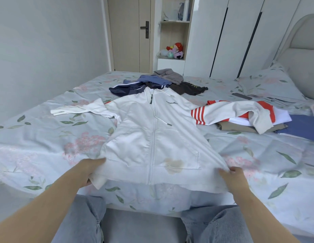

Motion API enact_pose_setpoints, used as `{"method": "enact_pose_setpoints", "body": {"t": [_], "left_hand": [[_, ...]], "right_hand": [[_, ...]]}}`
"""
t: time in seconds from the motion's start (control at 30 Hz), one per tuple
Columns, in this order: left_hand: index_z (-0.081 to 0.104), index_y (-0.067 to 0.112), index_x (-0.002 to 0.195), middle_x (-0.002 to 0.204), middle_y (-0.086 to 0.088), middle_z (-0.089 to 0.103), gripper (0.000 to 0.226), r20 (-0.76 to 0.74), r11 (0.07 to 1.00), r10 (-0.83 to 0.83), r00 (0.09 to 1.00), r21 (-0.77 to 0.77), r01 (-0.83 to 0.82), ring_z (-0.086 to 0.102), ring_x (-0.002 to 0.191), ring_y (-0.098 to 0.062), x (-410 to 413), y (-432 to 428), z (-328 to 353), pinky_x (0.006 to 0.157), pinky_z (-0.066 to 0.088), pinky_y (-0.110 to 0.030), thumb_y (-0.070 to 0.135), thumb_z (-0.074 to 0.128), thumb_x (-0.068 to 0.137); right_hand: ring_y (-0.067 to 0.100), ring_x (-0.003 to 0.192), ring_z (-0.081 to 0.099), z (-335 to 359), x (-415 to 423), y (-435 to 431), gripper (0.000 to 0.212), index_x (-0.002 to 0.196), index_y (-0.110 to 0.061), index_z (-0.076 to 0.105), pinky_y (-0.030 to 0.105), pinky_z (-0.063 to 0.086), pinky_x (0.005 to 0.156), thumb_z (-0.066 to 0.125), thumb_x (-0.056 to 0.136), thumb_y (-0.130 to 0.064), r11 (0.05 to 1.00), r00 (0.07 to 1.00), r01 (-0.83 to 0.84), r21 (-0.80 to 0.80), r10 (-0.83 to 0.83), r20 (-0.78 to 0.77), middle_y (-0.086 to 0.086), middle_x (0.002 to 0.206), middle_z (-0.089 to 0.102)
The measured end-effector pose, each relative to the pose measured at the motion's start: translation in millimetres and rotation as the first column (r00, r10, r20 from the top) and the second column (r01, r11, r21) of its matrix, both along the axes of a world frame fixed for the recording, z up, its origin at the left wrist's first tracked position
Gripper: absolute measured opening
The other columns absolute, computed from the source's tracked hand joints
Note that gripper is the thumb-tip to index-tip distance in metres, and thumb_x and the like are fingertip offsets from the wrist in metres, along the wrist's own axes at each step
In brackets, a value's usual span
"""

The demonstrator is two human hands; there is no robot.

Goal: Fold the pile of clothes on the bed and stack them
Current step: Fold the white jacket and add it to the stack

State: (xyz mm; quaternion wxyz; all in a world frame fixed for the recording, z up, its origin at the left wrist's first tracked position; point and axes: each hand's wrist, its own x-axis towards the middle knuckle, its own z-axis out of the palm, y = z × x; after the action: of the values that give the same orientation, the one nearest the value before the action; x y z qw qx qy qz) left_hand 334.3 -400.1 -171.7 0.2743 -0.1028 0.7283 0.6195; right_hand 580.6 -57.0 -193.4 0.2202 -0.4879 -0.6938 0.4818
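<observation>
At the near edge of the bed (47, 137), the left hand (93, 170) is curling its fingers round the left hem corner of the white zip hoodie (152, 134). The right hand (235, 176) is pinching the right hem corner. The hoodie is lying front-up and zipped on the floral sheet, its hem hanging just over the edge and one sleeve stretching out to the left. Further right, a stack (249, 123) of folded pieces is sitting under a loosely draped red-striped top. Behind the hood, the unfolded pile (152, 81) of dark, blue and grey garments is lying near the far side.
</observation>
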Motion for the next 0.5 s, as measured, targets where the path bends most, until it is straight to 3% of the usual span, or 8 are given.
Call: {"method": "enact_pose_setpoints", "body": {"t": [0.07,0.13,0.2,0.27,0.3,0.37,0.4,0.5], "left_hand": [[0.058,0.005,0.118,0.108,-0.018,0.065,0.037,-0.067,0.995,-0.104,0.992,-0.011,0.103,0.061,0.097,-0.032,-4.2,-3.6,7.8,0.082,0.048,-0.039,0.013,0.070,0.084],[0.060,0.007,0.108,0.102,-0.018,0.067,0.037,-0.193,0.994,-0.106,0.975,0.017,0.111,0.063,0.086,-0.031,-5.8,-10.5,16.8,0.072,0.047,-0.036,0.008,0.076,0.074],[0.060,0.010,0.095,0.092,-0.013,0.066,0.045,-0.258,0.974,-0.213,0.942,-0.127,0.185,0.061,0.076,-0.026,-0.5,-19.9,20.1,0.061,0.044,-0.029,0.014,0.081,0.055],[0.061,0.015,0.096,0.091,-0.003,0.067,0.054,-0.156,0.874,-0.439,0.885,-0.305,0.379,0.061,0.078,-0.018,6.3,-24.0,15.6,0.062,0.043,-0.026,0.033,0.083,0.050],[0.061,0.018,0.102,0.097,0.001,0.067,0.061,-0.082,0.846,-0.481,0.873,-0.306,0.438,0.062,0.086,-0.015,7.7,-22.2,10.7,0.070,0.045,-0.027,0.047,0.084,0.054],[0.055,0.021,0.118,0.116,0.003,0.061,0.064,-0.042,0.902,-0.382,0.923,-0.237,0.362,0.056,0.107,-0.017,7.2,-9.1,1.0,0.094,0.039,-0.036,0.067,0.061,0.075],[0.050,0.018,0.127,0.124,-0.001,0.057,0.065,-0.049,0.945,-0.266,0.963,-0.211,0.250,0.052,0.114,-0.021,4.6,-0.5,-3.7,0.101,0.034,-0.042,0.067,0.048,0.083],[0.044,0.011,0.137,0.130,-0.010,0.055,0.063,0.013,0.989,-0.082,0.997,-0.121,0.083,0.053,0.116,-0.030,2.4,21.3,-14.1,0.101,0.040,-0.044,0.056,0.045,0.092]], "right_hand": [[0.022,0.059,0.045,2.0,-7.3,2.1,0.008,0.085,-0.010,0.051,0.026,0.033,0.050,0.058,0.086,-0.011,1.000,1.000,-0.022,0.015,0.022,0.006,0.005,0.069,0.052],[0.023,0.052,0.041,5.2,-6.5,10.0,0.020,0.063,-0.010,0.049,0.026,0.029,0.049,0.055,0.081,-0.002,0.994,0.992,0.083,0.068,-0.076,-0.104,0.004,0.054,0.048],[0.026,0.057,0.039,8.2,1.5,17.6,0.019,0.059,-0.008,0.046,0.029,0.029,0.052,0.052,0.075,0.001,0.976,0.963,0.217,0.026,-0.210,-0.169,0.009,0.055,0.047],[0.031,0.067,0.047,9.7,5.6,20.2,0.009,0.073,-0.004,0.054,0.034,0.035,0.059,0.049,0.075,0.003,0.972,0.971,0.234,-0.005,-0.234,-0.057,0.015,0.067,0.053],[0.035,0.078,0.052,9.0,5.6,19.1,0.015,0.088,-0.005,0.058,0.038,0.040,0.067,0.048,0.078,0.002,0.979,0.976,0.205,0.014,-0.206,0.072,0.018,0.081,0.057],[0.038,0.110,0.047,9.0,0.4,10.7,0.038,0.117,-0.016,0.053,0.043,0.037,0.090,0.053,0.081,-0.004,0.975,0.923,0.164,0.152,-0.206,0.326,0.019,0.118,0.052],[0.038,0.119,0.040,10.2,-4.9,3.6,0.047,0.126,-0.019,0.049,0.044,0.031,0.097,0.055,0.081,-0.006,0.964,0.911,0.108,0.244,-0.194,0.364,0.018,0.130,0.045],[0.033,0.129,0.028,10.9,-26.9,-25.0,0.051,0.134,-0.023,0.044,0.045,0.021,0.105,0.051,0.085,-0.011,0.892,0.919,-0.140,0.430,-0.044,0.392,0.011,0.142,0.036]]}}
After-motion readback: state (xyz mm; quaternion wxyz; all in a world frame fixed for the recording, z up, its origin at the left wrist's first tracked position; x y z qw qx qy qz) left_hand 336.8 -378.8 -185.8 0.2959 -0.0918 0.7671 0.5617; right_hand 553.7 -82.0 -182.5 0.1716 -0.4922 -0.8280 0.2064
